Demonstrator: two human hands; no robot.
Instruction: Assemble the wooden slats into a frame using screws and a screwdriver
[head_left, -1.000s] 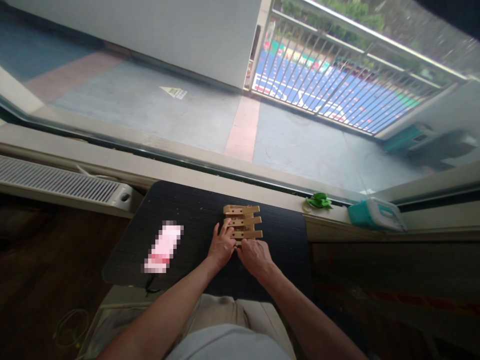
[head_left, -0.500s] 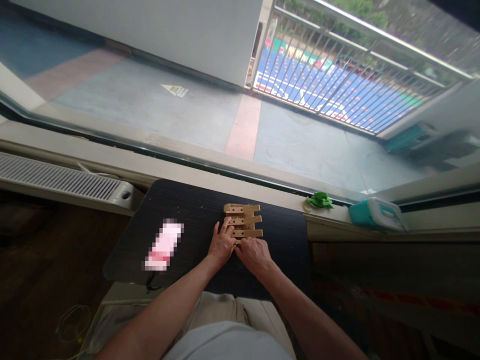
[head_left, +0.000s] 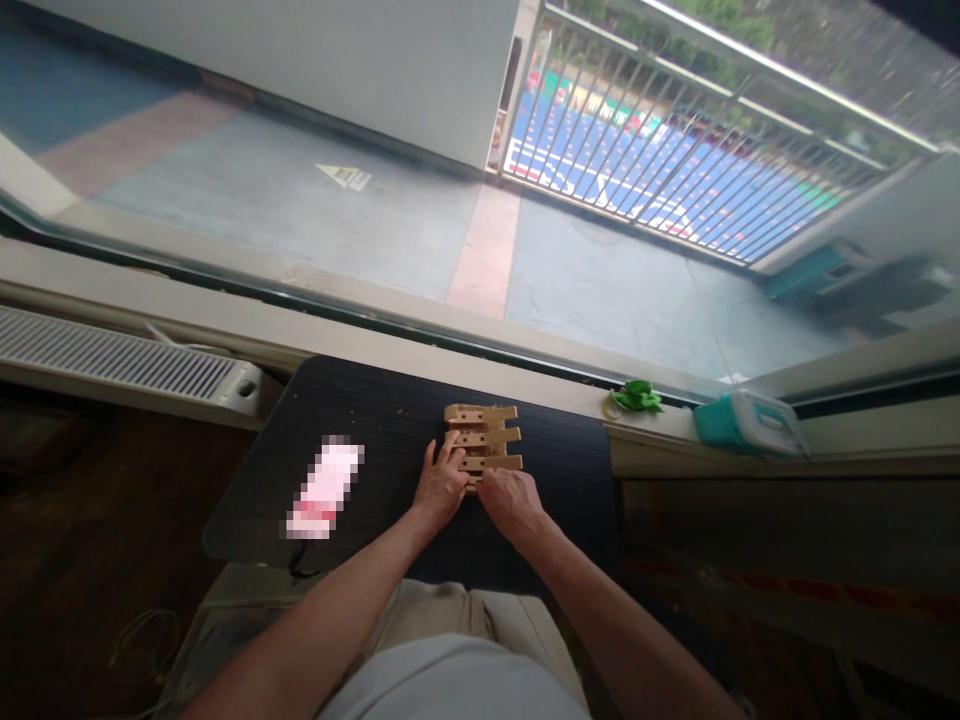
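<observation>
A small assembly of notched wooden bars (head_left: 484, 438) lies on a black tabletop (head_left: 375, 420). My left hand (head_left: 439, 487) rests on the assembly's left near side, fingers stretched onto the wood. My right hand (head_left: 512, 503) is curled at the near edge of the bars, fingertips pressed against the lowest piece. What the right fingers grip is hidden under the hand.
A pink blurred flat object (head_left: 324, 489) lies on the table's left part. A radiator grille (head_left: 112, 362) runs along the left. On the window ledge sit a green item (head_left: 636, 397) and a teal lidded box (head_left: 746, 424). Glass and a balcony lie beyond.
The view has shifted slightly. Both hands stay on the wooden assembly in nearly the same pose.
</observation>
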